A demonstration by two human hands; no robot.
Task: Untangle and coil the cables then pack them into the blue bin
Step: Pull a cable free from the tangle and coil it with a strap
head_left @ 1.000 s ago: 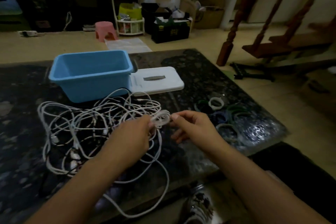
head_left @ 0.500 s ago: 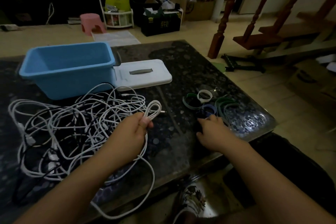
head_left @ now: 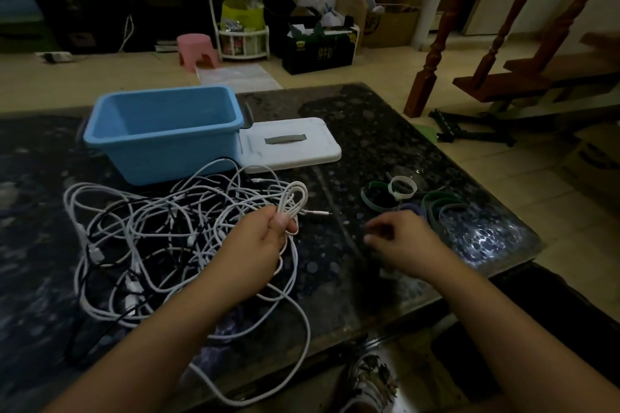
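Right hand (head_left: 404,245) drawn back from ties (head_left: 432,206), loosely curled, left hand (head_left: 256,245) gripping looped cable (head_left: 293,198)

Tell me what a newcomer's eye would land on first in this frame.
Probably the tangle of white cables sprawled over the dark table, with the left hand gripping a small folded bundle at its right edge. Behind it stands the blue bin, its white lid lying beside it; the right hand hovers near coloured straps.
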